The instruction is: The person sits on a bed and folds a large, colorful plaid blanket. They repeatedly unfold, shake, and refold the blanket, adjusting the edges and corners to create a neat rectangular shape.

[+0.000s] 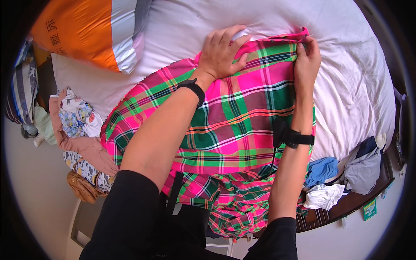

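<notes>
A large plaid cloth (240, 97) in pink, green and dark purple is spread over a white bed sheet (344, 84). My left hand (222, 53) rests palm down near its far edge, fingers apart, the fingertips reaching past the hem. At the far right corner, my right hand (307, 61) pinches the cloth between thumb and fingers. A pink folded hem (282, 37) runs between the two hands, with a loose thread at its corner. Towards my body the cloth falls in crumpled folds (240, 201). Both wrists wear black straps.
An orange and silver plastic bag (87, 35) bearing writing lies at the far left. Crumpled clothes (79, 113) are heaped on the left edge. On the right, blue, white and grey garments (362, 169) lie by the dark wooden bed frame (344, 213). A brown clog (81, 187) sits lower left.
</notes>
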A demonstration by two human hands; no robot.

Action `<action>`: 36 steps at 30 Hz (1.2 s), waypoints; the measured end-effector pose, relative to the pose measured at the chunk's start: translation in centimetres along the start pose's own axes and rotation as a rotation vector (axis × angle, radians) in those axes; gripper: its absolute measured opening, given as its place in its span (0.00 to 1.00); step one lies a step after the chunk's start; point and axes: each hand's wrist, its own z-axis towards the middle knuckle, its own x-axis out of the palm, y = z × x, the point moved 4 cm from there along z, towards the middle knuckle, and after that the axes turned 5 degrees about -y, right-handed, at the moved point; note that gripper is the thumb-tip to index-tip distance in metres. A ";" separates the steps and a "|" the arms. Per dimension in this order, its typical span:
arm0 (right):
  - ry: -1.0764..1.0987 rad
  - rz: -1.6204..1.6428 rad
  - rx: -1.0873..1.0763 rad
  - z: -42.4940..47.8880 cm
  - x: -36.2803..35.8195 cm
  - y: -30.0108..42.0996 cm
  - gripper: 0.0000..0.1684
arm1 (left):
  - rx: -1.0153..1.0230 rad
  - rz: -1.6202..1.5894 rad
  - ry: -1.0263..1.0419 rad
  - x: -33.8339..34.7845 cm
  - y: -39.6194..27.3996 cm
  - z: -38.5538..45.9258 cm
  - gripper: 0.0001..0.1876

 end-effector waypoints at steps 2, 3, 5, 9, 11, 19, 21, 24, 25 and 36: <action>0.027 0.150 0.090 0.7 -0.4 -1.5 0.10 | 0.000 -0.001 -0.001 0.0 0.0 -0.1 0.25; 0.045 0.227 0.136 1.1 -0.5 -2.0 0.10 | -0.003 0.003 0.002 0.0 -0.1 -0.1 0.25; 0.087 0.308 0.167 1.7 -0.8 -2.6 0.11 | -0.009 0.001 0.004 0.0 -0.1 0.0 0.24; 0.205 0.446 0.239 2.3 -1.5 -4.7 0.16 | -0.027 -0.014 0.016 -0.2 -0.1 0.0 0.24; 0.217 0.471 0.281 2.6 -1.8 -6.0 0.17 | -0.035 -0.015 0.025 -0.2 0.0 -0.1 0.25; 0.071 0.315 0.155 2.1 -1.1 -6.5 0.21 | -0.022 0.011 0.006 -0.5 -0.3 -0.5 0.26; 0.096 0.395 0.199 2.7 -1.5 -7.0 0.20 | -0.016 0.014 -0.017 -0.5 -0.4 -0.4 0.24; 0.093 0.326 0.155 2.4 -1.1 -5.2 0.22 | 0.013 0.010 -0.067 -0.6 -0.5 -0.3 0.21; 0.096 0.305 0.102 2.5 -1.3 -5.3 0.20 | 0.029 0.018 -0.089 -0.4 -0.6 -0.2 0.20; 0.045 0.174 0.031 -13.8 -0.1 -5.8 0.10 | -0.026 0.393 -0.151 -5.3 -5.4 -7.5 0.26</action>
